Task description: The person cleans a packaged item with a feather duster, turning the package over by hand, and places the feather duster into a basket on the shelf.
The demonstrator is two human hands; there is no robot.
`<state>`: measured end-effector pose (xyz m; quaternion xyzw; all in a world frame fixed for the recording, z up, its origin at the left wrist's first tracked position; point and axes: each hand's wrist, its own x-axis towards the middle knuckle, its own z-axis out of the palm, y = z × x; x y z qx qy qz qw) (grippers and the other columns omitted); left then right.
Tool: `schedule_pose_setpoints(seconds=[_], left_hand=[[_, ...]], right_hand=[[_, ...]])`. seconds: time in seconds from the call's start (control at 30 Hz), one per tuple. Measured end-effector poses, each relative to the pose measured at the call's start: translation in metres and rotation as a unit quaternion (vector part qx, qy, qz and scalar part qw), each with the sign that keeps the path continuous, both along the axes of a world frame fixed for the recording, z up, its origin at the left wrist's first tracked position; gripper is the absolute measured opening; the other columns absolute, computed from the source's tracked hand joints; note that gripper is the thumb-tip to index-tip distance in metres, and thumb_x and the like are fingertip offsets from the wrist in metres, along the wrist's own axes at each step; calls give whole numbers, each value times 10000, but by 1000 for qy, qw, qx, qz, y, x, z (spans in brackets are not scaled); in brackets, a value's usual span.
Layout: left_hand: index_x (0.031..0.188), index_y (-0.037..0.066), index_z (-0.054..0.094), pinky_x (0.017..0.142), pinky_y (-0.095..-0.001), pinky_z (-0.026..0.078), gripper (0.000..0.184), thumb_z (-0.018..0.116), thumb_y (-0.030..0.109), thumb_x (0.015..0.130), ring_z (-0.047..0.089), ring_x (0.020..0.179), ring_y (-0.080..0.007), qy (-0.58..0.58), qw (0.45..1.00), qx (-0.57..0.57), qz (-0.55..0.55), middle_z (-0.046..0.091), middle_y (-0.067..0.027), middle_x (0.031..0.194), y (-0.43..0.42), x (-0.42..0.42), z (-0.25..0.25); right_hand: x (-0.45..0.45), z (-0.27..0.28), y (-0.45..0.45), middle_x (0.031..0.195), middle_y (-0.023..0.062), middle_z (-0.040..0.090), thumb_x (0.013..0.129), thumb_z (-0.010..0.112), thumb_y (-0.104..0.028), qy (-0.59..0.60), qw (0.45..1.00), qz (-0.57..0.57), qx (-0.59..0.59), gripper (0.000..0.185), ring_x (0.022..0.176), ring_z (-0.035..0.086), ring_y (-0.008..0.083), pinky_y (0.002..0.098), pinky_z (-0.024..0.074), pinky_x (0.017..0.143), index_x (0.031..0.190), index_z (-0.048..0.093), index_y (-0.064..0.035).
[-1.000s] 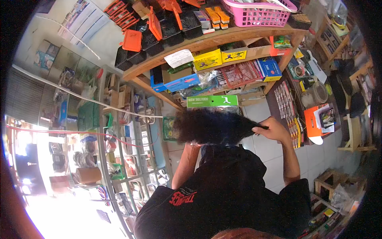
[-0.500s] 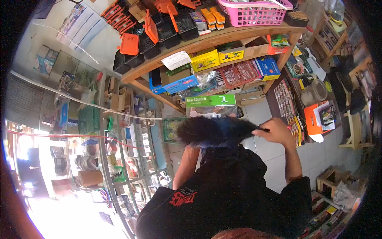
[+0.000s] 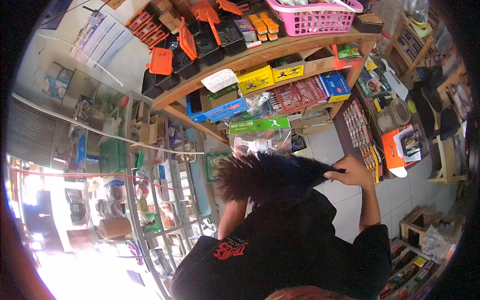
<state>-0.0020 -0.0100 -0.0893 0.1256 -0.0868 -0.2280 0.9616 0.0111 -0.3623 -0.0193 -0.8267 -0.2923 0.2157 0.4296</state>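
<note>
One grip, the right [image 3: 353, 173], clasps the black duster [image 3: 270, 177] by its tip; the hidden left grip I cannot tell.

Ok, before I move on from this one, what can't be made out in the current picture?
Left hand, head view: hidden behind the duster, so its grip can't be told.
Pack, head view: lower part covered by the duster; the line under "NEW SOLIGEN" is too small to read.
Pink basket, head view: cut off by the top edge.
Bright patch, head view, lower left: detail lost to glare.
</note>
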Motion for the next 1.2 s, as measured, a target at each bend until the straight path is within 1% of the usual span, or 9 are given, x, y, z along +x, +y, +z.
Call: schedule_pose_setpoints(seconds=[0.1,0.33,0.63,0.73,0.77,0.87,0.97,1.0,1.2], left_hand=[[1482,208,256,914,-824,228,799,397,690,861,337,1325,-451,12,1000,9,6,320,-96,1502,1,1,4],[1464,199,293,914,-826,215,808,385,714,849,344,1313,-462,40,998,9,-47,345,-104,1482,-13,4,31],[1440,186,340,914,-828,199,825,370,745,833,352,1298,-475,115,990,-67,-38,378,-114,1457,-26,-7,26],[1495,221,254,921,-817,203,887,345,784,816,241,1332,-555,-117,982,-87,-123,293,-150,1516,-29,10,26],[1493,223,252,920,-821,194,919,329,814,794,219,1311,-603,46,995,-12,-88,259,-168,1526,-25,0,32],[1495,216,235,897,-804,227,836,467,660,826,281,1293,-540,41,999,-7,-1,307,-173,1483,-16,-6,1],[1495,205,234,878,-741,267,805,488,590,835,324,1243,-495,46,993,58,88,344,-167,1435,-12,-9,-6],[1495,201,233,871,-720,280,795,494,567,839,338,1226,-480,46,988,92,117,357,-165,1419,-11,-9,-3],[1495,179,231,832,-593,359,748,535,427,858,424,1124,-390,21,900,353,253,432,-154,1323,-7,-13,4]], right_hand=[[4,-11,0,535,177,538,859,660,-404,-29,996,-48,-72,431,465,538,305,379,418,497,691,660,-7],[15,-23,5,555,199,542,877,630,-389,-63,995,-66,-28,446,538,563,385,419,436,534,655,626,-2],[13,-10,20,625,196,585,878,623,-392,-152,982,-106,-27,432,569,571,401,433,451,544,662,630,-18],[14,-2,20,602,185,583,873,646,-362,-204,954,-208,-65,408,518,591,332,398,446,514,668,637,-9],[13,4,20,591,180,581,871,654,-349,-181,955,-233,-27,402,506,592,297,386,441,506,667,637,-4],[8,14,6,549,153,574,867,679,-295,-108,964,-241,31,370,485,588,156,342,425,487,660,643,10],[-1,23,6,531,148,560,862,682,-304,-32,995,-70,68,383,471,588,202,339,424,478,639,636,5],[-1,21,9,528,150,554,863,661,-380,-39,999,-20,17,421,492,596,282,377,453,516,643,648,-21],[-2,-13,24,526,150,540,832,648,-471,-113,989,-21,-88,458,536,565,363,431,448,585,638,659,-57]])
